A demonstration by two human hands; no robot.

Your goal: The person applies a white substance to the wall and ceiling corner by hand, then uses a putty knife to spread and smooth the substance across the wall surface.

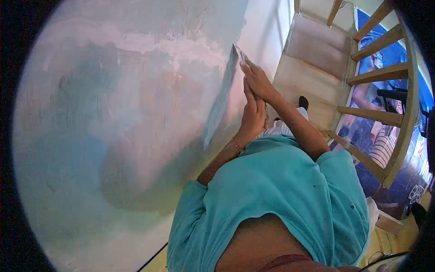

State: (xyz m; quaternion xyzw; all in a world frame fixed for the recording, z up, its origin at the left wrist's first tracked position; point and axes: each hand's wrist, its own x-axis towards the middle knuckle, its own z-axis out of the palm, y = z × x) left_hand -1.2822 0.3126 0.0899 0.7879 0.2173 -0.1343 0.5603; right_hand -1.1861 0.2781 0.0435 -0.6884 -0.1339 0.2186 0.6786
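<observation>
A wide putty knife [221, 100] has its long, thin blade slanting along the painted wall [90, 104], edge against the surface. My right hand [257, 80] is closed around its upper part, fingers near the blade's top end. Just below, my left hand [253, 117] is wrapped at the tool's lower part, with a bracelet [235, 144] on the wrist. The grip itself is mostly hidden by both hands. Pale, whitish patches of filler [181, 50] cross the bluish-pink wall to the left of the blade.
A wooden railing with slats [378, 75] curves along the right side. Behind it hangs a blue printed picture [362, 109] with figures. A dark-socked foot [303, 102] stands on the beige floor [312, 86] below. A dark cable [152, 258] runs at the bottom left.
</observation>
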